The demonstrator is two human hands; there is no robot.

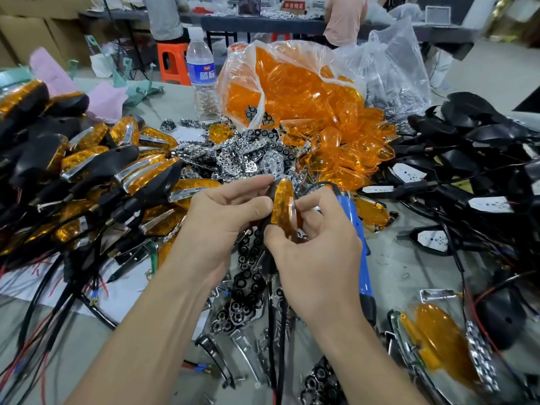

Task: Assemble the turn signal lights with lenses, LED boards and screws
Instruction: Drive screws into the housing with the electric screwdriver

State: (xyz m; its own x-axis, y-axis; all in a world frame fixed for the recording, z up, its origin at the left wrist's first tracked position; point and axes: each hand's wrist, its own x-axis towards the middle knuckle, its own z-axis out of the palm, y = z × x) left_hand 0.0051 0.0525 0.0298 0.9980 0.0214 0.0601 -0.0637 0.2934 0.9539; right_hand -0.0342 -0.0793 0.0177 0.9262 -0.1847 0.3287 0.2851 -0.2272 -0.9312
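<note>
One turn signal light [283, 204] is held edge-on between both hands, raised above the littered table [388, 276]. Its long axis runs near vertical, tip away from the person, with the orange lens facing left and a chrome trim edge showing on the right side.

The left hand [225, 217] is closed on the light's dark housing from the left, thumb laid along the lens side, fingertips reaching over the top end. The right hand [315, 247] is pinched on the lower right rim, thumb at the bottom edge and forefinger bent against the chrome edge. Neither hand is spread; both are pressed inward on the part, so the lens is judged to be in the course of being seated on the housing.

A black lead [273, 302] hangs straight down from the light between the wrists.

The blue screwdriver [358, 238] lies just right of the right hand, partly under it, its long axis running toward the person. It is nearer the right hand, so that hand is judged best placed to take it for the screw step, the left keeping the light.

Loose lenses in a bag [295, 83] lie ahead of the hands, chrome reflectors [233, 156] between. Finished lights [96, 168] are heaped to the left; bare housings [467, 147] lie to the right.

Whether a screw is already fitted cannot be told.
</note>
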